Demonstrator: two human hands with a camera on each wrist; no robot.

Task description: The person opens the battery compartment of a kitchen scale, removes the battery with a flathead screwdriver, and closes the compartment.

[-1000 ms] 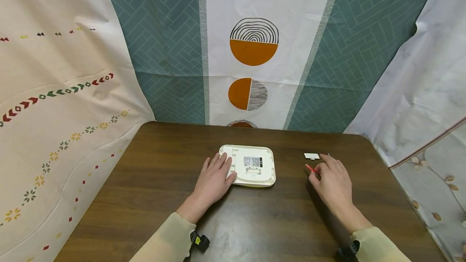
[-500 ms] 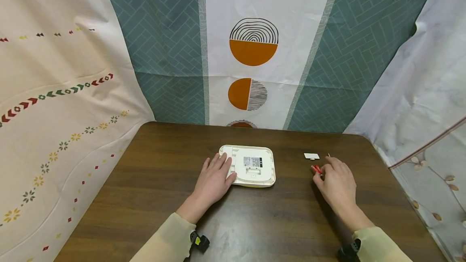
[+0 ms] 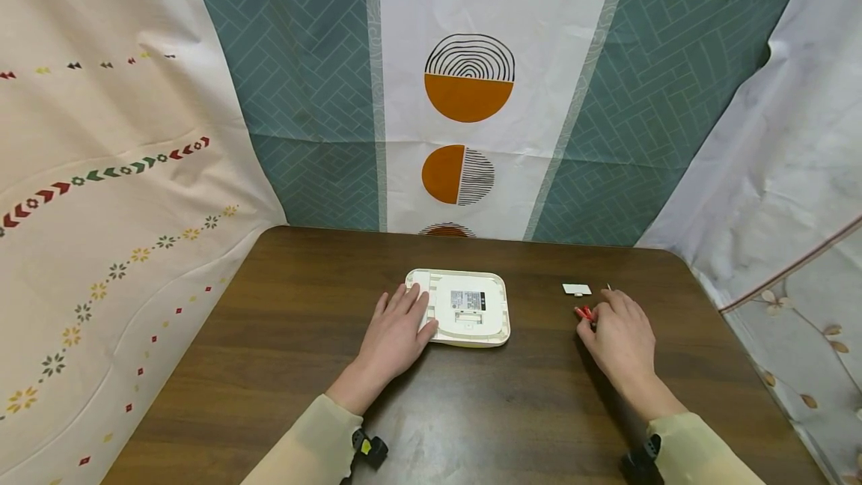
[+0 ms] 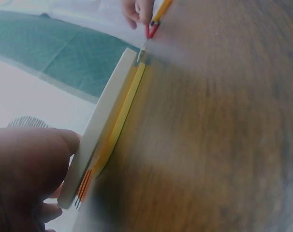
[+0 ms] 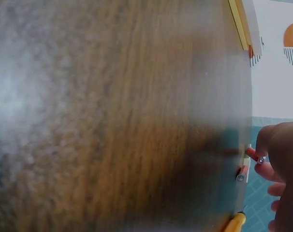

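A flat white device (image 3: 494, 314) with rounded corners lies underside up, a printed label and a small battery compartment in its middle. A yellow layer (image 4: 121, 118) shows beneath it in the left wrist view. My left hand (image 3: 396, 324) rests on its left side, fingers stretched over the surface. To the right, my right hand (image 3: 621, 331) pinches a red battery (image 5: 254, 154) between thumb and fingers, low over the table. Right beside it lies a second red battery (image 5: 242, 173). The small white battery cover (image 3: 576, 290) lies just beyond that hand.
A screwdriver with a yellow handle (image 5: 235, 223) lies by the right hand, mostly hidden behind it in the head view. The brown wooden table (image 3: 269, 358) ends at a patterned curtain (image 3: 310, 96) at the back. Light cloths hang at both sides.
My right hand has shifted slightly right, away from the white device, bringing the pinched battery close to the other one. My left hand stays on the device.
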